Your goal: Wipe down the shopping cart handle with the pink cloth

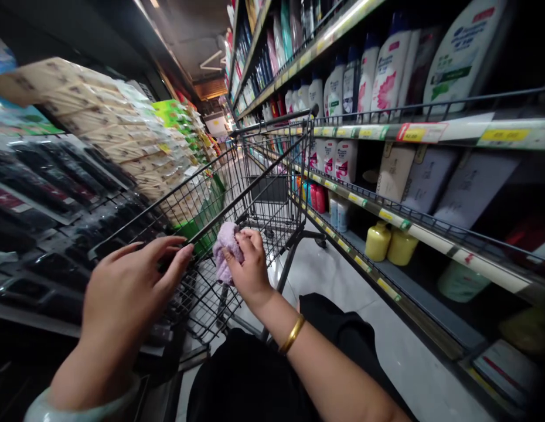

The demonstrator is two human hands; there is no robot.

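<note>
A crumpled, fluffy lilac cloth [226, 253] is bunched in my right hand [248, 258], thumb and fingers closed on it. The cloth is up against the near top rail of a black wire shopping cart [250, 206]. My left hand [132, 287] is to the left, close to the cart's rim, fingers loosely curved and thumb apart from them. No object shows in it. Whether its fingertips touch the rail I cannot tell. A gold bangle [292, 334] circles my right wrist, and a pale bangle [85, 404] my left.
Shelves of shampoo bottles [389, 70] line the right side, with boxes [431, 176] and yellow jars [389, 243] lower down. On the left are stacked tan packages [88, 117] and dark wrapped goods [48, 181]. White floor tiles [343, 281] run beneath the cart.
</note>
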